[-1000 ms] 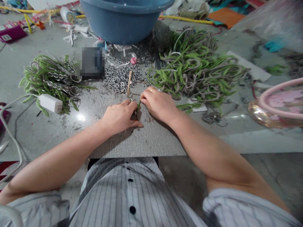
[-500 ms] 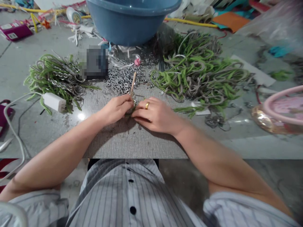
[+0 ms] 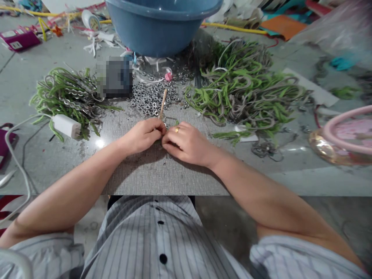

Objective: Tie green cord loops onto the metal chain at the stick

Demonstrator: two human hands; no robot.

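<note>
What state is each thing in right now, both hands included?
Left hand: fingers bent, tips close to the right hand; grip hidden.
Right hand: fingers curled; grip hidden.
Stick: slanted, lower end near left fingertips.
Metal rings: loose, scattered.
Right cords: heaped, tangled.
Left cords: bunched.
Charger: cable attached.
Basin: upright.
</note>
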